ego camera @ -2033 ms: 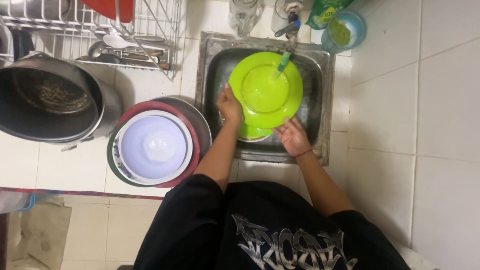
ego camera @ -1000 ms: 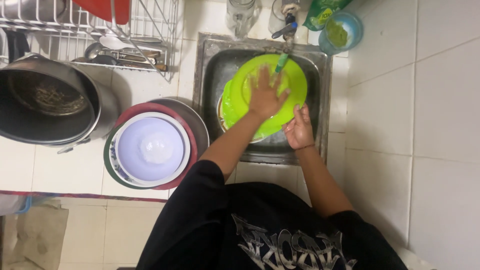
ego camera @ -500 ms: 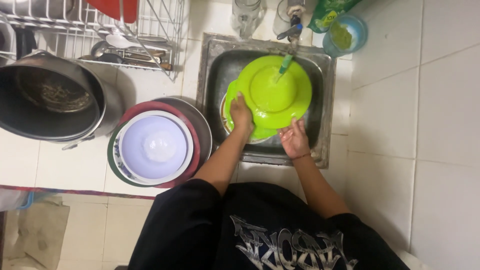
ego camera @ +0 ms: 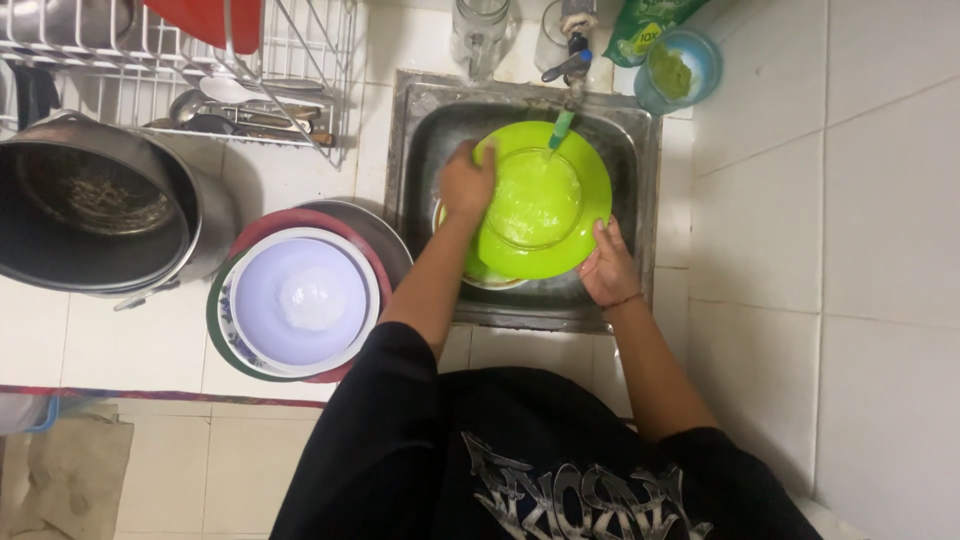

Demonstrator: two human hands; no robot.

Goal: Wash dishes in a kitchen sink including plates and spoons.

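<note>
You stand at a white tiled counter (ego camera: 890, 200) with a small steel sink (ego camera: 420, 130) sunk into it, and pale floor tiles show below the counter's near edge. In the sink you hold a bright green plate (ego camera: 545, 200) under the tap (ego camera: 572, 60), tilted a little over another dish that lies at the bottom. Your left hand (ego camera: 467, 185) lies on the plate's left rim, fingers curled over the edge. Your right hand (ego camera: 608, 268) grips the near right rim, thumb on top, a thin band at the wrist. Both hands are closed on the plate.

To the left of the sink, touching its edge, a stack of plates and bowls (ego camera: 300, 300) sits on the counter, a pale lilac bowl uppermost. Further left stands a large dark metal pot (ego camera: 95, 205), soiled inside. Beyond it, at the far left, a wire dish rack (ego camera: 180, 60) holds spoons and something red. At the far edge, a clear glass jar (ego camera: 482, 35) stands just left of the tap. Right of the tap, a blue cup (ego camera: 680, 70) with a green scrubber in it sits beside a green pouch (ego camera: 650, 25). At the near left, a cloth or bag (ego camera: 60, 470) lies on the floor.
</note>
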